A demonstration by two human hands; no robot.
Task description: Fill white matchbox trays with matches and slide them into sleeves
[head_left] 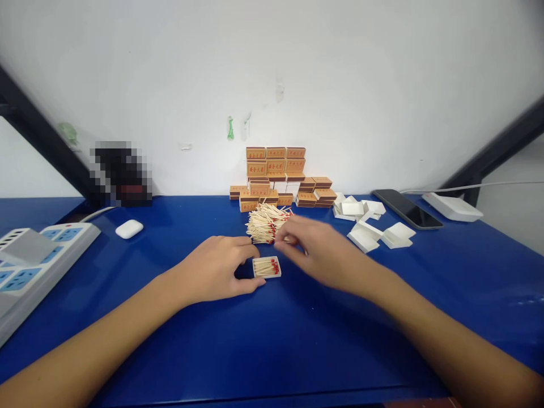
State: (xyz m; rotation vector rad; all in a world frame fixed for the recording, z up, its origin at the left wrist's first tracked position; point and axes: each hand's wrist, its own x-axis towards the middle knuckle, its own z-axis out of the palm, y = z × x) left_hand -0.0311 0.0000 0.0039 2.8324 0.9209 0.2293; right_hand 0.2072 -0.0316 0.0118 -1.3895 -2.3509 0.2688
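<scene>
A small white matchbox tray [279, 273] lies on the blue table, partly filled with red-tipped matches [264, 267] whose heads point right. My left hand [221, 266] holds this tray steady from its left side, thumb at the near edge and fingers at the far edge. Just behind it is a loose pile of matches [264, 222]. My right hand [317, 249] is at the pile's right edge, slightly blurred, with thumb and fingers pinched together. What is between those fingertips is too small and hidden to make out.
Orange-brown matchboxes [276, 166] stand stacked against the wall behind the pile. Empty white trays [363, 235] lie to the right, near a black phone [408, 208] and a white box [453, 207]. At left are a white earbud case [129, 229] and a power strip [80, 233].
</scene>
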